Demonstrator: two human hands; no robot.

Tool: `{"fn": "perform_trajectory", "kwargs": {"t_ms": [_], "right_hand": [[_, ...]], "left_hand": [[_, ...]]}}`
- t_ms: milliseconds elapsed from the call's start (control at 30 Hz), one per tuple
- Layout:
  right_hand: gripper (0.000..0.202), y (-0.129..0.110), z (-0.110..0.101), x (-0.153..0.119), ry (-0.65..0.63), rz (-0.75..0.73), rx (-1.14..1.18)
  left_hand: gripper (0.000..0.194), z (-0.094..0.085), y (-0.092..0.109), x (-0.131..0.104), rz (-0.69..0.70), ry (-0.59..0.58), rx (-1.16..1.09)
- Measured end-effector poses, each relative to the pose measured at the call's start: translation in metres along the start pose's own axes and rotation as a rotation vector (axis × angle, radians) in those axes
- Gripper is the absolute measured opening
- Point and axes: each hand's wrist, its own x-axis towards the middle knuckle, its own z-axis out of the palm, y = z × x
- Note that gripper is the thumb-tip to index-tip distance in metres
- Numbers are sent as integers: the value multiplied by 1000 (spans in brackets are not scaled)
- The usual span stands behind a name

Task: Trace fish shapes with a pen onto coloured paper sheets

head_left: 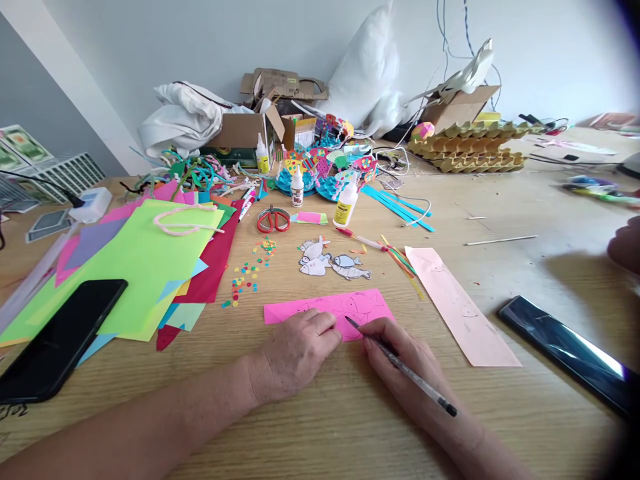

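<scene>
A bright pink paper strip (370,303) lies in front of me, with fish shapes drawn on it in dark lines. My left hand (305,350) rests on its lower edge, fingers curled together and pressing the paper. Wrapped round a black-capped pen (420,382), my right hand (400,353) has the tip at the strip, just right of my left fingers. Several cut-out paper fish (316,265) lie beyond the strip. To the right is a pale pink strip (455,300) with faint drawn lines.
Coloured sheets (150,260) and a black phone (65,337) are at left, another phone (565,353) at right. Red scissors (273,220), glue bottles (346,203) and paper dots (240,283) lie farther back. A person's hand (625,245) shows at the right edge.
</scene>
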Motion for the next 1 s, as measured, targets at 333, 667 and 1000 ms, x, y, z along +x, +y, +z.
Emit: {"fn": "perform_trajectory", "kwargs": {"t_ms": [333,667,1000], "right_hand": [[14,3,2,0,16,-7,-17],[14,-3,-1,1,14,17,-4],[11,1,1,-1,55,41,-4]], "left_hand": [[16,-2,1,2,12,10,21],[16,-3,0,1,6,-18,12],[17,-1,0,0,0,3,-17]]}}
